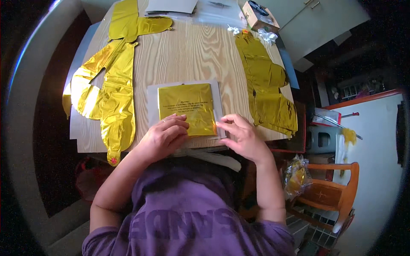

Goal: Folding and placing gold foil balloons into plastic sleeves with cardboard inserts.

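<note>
A folded gold foil balloon in a clear printed bag (188,94) lies near the table's front edge, on a larger pale grey sheet (152,102). Over its lower left corner my left hand (167,135) is closed, the bent fingers together on the bag and the thumb hidden. At its right edge my right hand (241,135) is open, index finger and thumb apart, the fingertips at the bag's edge near a small orange patch. To the left a flat gold foil balloon (117,91) hangs slightly over the front edge. Another flat gold balloon (265,81) lies on the right.
At the far left lies more gold foil (124,21). Grey sheets (171,5) and clear plastic bags (218,15) are at the back. A box of tools (260,17) and crumpled white scraps (267,36) occupy the back right. A wooden chair (326,194) stands to my right.
</note>
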Motion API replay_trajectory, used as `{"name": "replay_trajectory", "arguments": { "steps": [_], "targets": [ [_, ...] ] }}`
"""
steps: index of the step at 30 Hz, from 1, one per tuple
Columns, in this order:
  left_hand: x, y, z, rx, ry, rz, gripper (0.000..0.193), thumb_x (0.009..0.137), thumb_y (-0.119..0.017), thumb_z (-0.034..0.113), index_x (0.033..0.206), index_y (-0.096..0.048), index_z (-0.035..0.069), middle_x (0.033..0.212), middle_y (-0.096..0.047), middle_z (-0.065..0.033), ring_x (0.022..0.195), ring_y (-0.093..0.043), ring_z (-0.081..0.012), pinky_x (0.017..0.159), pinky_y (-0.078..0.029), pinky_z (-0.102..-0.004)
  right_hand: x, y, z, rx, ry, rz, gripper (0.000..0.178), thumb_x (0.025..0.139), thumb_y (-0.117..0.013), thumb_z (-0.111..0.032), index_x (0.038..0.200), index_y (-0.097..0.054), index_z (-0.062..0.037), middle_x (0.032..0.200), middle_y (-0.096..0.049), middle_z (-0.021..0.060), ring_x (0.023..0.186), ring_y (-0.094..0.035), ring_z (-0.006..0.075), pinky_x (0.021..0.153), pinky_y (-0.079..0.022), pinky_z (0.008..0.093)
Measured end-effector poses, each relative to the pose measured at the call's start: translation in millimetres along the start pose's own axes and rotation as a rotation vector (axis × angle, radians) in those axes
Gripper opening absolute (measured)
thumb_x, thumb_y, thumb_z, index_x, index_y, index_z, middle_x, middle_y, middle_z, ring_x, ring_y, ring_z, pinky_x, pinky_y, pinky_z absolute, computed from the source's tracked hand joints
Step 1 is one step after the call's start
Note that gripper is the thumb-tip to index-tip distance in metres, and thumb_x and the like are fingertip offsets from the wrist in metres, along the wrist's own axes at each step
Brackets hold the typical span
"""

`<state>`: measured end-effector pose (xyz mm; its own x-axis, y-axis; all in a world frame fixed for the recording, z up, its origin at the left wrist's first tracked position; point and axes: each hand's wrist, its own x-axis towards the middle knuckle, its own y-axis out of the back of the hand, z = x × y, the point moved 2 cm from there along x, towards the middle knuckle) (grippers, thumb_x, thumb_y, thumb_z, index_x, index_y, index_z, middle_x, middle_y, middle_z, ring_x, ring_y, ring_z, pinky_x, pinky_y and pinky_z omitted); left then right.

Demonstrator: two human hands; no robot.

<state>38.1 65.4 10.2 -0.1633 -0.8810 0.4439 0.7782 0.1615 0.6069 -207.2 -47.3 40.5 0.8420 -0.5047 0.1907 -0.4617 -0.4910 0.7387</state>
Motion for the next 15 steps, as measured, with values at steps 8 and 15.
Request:
{"name": "replay_trajectory", "arguments": {
  "steps": [8, 15],
  "targets": [
    [5.3, 3.7, -2.1, 0.015, -0.002, -0.039, 0.016, 0.083, -0.075, 0.007, 0.095, -0.064, 0.004, 0.109, -0.069, -0.012, 0.119, -0.063, -0.0353, 0.108, -0.046, -0.0498, -2.8, -14.6, -4.9, -0.272, -0.031, 0.19, 0.036, 0.076, -0.078, -0.007, 0.11, -0.068, -0.0046, 0.103, -0.063, 0.0091, 0.09, -0.064, 0.0276, 0.081, -0.052, 0.038],
    [17.7, -3.8, 28.7, 0.255, -0.187, -0.132, 0.018, 0.079, -0.071, 0.012, 0.096, -0.066, 0.007, 0.123, -0.062, -0.0121, 0.127, -0.055, -0.034, 0.111, -0.039, -0.0536, -32.9, -12.5, -12.3, -0.288, -0.01, 0.191, 0.034, 0.073, -0.08, -0.01, 0.105, -0.068, -0.0044, 0.103, -0.062, 0.0068, 0.092, -0.06, 0.0273, 0.084, -0.049, 0.038]
  ]
}}
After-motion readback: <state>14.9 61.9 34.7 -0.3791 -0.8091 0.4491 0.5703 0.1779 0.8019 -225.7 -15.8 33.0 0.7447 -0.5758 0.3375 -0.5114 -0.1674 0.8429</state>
